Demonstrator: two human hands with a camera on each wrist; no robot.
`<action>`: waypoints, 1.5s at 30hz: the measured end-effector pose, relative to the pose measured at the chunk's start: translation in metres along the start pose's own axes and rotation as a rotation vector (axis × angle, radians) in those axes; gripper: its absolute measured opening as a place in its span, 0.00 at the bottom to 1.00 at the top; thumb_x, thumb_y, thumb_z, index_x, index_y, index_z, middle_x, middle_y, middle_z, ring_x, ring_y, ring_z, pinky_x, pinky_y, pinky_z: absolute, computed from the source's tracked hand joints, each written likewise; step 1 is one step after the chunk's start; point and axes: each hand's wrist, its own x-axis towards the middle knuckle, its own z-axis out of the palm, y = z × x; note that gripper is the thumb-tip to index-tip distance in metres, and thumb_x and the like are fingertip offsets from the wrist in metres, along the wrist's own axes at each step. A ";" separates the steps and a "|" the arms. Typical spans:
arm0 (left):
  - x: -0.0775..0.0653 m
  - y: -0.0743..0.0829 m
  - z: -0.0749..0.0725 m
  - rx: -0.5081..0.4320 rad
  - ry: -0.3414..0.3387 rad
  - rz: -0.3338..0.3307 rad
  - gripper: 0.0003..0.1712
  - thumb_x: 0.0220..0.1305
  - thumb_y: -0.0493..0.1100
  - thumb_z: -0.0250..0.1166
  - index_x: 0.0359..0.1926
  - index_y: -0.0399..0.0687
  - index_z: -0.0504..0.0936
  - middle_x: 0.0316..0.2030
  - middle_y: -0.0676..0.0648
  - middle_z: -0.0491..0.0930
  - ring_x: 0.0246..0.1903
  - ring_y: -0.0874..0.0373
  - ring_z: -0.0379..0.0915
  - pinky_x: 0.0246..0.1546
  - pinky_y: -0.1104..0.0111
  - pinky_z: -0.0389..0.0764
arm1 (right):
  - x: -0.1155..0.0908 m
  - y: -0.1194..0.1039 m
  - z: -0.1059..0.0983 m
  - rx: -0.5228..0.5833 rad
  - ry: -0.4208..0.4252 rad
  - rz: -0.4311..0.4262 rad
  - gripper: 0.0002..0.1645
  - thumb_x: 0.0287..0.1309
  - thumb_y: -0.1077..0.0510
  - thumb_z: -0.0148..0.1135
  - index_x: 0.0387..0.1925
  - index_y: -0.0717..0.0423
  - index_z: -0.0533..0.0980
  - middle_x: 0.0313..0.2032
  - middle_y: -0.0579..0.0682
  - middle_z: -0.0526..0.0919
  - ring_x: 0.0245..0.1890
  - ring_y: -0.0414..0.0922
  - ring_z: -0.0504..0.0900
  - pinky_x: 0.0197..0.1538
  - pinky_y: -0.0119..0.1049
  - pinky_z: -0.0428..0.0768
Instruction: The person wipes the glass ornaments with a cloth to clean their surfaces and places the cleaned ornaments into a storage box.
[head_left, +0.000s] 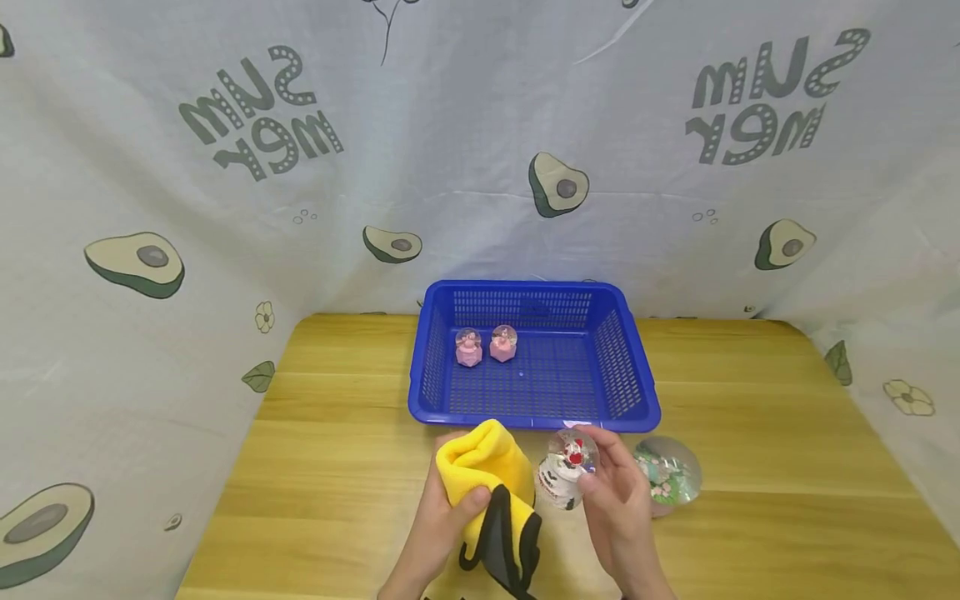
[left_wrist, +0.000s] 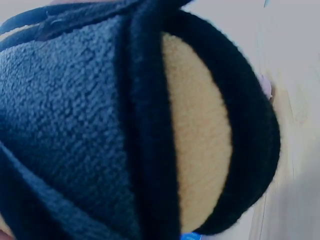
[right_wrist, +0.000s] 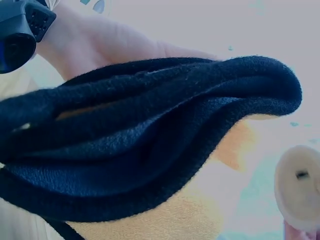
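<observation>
My left hand (head_left: 444, 510) grips a yellow cloth (head_left: 491, 458) with dark grey backing and black edging, the thumb lying over its front. The cloth (left_wrist: 85, 110) fills most of the left wrist view and hides the fingers. A small snow globe (head_left: 558, 479) with a white base and a red figure inside is held in my right hand (head_left: 622, 496), thumb in front. The globe is tilted, beside the cloth and apart from it. In the right wrist view, the globe's pale round underside (right_wrist: 297, 192) shows at the right edge, and the cloth (right_wrist: 150, 145) covers the middle.
A blue plastic basket (head_left: 536, 422) stands at the back of the wooden table (head_left: 322, 475), with two small pink snow globes (head_left: 468, 348) inside on the left. Just right of my right hand sits a larger snow globe (head_left: 671, 473) with green and pink decoration. A printed curtain (head_left: 465, 150) hangs behind.
</observation>
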 end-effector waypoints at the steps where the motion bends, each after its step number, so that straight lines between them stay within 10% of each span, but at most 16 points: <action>1: 0.000 0.000 0.000 -0.002 -0.003 -0.002 0.30 0.64 0.41 0.62 0.61 0.40 0.58 0.54 0.38 0.67 0.47 0.53 0.71 0.47 0.63 0.77 | 0.000 -0.001 0.000 -0.011 0.003 0.002 0.25 0.57 0.75 0.46 0.58 0.67 0.68 0.51 0.54 0.75 0.50 0.45 0.75 0.52 0.33 0.76; 12: 0.001 0.003 0.000 0.019 -0.015 -0.021 0.31 0.63 0.43 0.63 0.61 0.43 0.59 0.52 0.39 0.69 0.45 0.53 0.72 0.46 0.64 0.77 | -0.002 -0.003 0.000 -0.083 0.047 0.089 0.20 0.59 0.72 0.45 0.51 0.57 0.70 0.46 0.52 0.79 0.40 0.42 0.80 0.36 0.30 0.80; 32: 0.004 0.009 0.006 0.145 -0.056 -0.012 0.33 0.61 0.48 0.67 0.61 0.47 0.61 0.54 0.43 0.69 0.46 0.54 0.71 0.48 0.65 0.76 | 0.000 -0.001 0.009 -0.411 0.056 0.126 0.16 0.51 0.79 0.54 0.43 0.67 0.72 0.44 0.55 0.79 0.51 0.48 0.72 0.52 0.33 0.72; 45: 0.005 0.002 0.005 0.201 -0.039 0.000 0.32 0.61 0.46 0.67 0.61 0.46 0.62 0.53 0.42 0.69 0.44 0.55 0.71 0.44 0.66 0.77 | -0.005 -0.002 0.002 -0.341 -0.067 0.227 0.25 0.56 0.79 0.51 0.56 0.66 0.70 0.50 0.56 0.76 0.47 0.44 0.77 0.45 0.33 0.79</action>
